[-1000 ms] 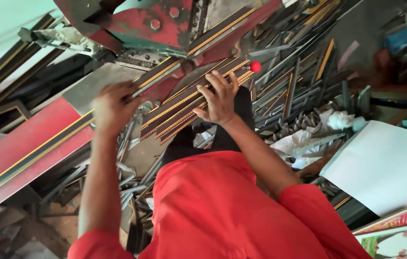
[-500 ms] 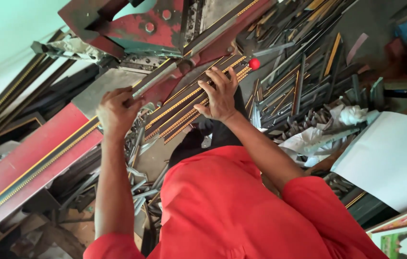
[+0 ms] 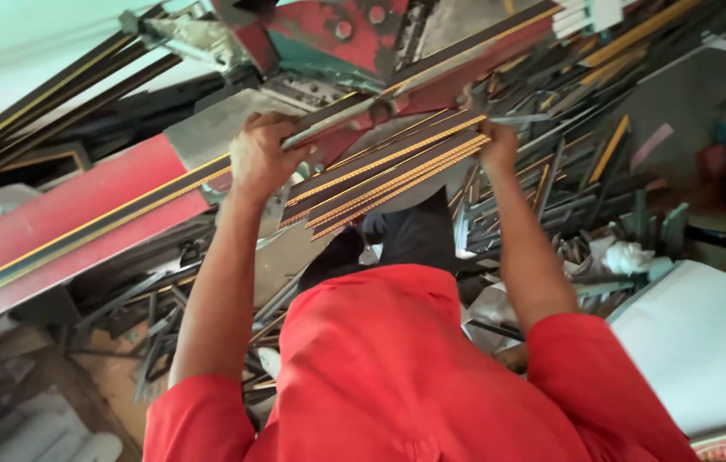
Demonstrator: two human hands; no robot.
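Observation:
A bundle of long dark frame mouldings with gold beaded edges (image 3: 384,169) lies slanted across the grey table of a red cutting machine (image 3: 337,34). My left hand (image 3: 262,158) is closed around the bundle's lower left end, right by a grey metal bar (image 3: 333,128). At the upper right end, my right hand (image 3: 496,142) grips the same bundle, with its fingers hidden behind the strips. Both forearms reach out from my red shirt (image 3: 406,376).
A long red fence with a black and gold strip (image 3: 80,227) runs left from the machine. Heaps of cut moulding offcuts (image 3: 568,180) lie right and below. A white sheet (image 3: 705,342) is at the lower right, and more dark mouldings (image 3: 46,103) lean at the upper left.
My right hand has gone from lying flat with spread fingers on the bundle to gripping its far right end. The left hand stays on the left end. The red knob is out of sight.

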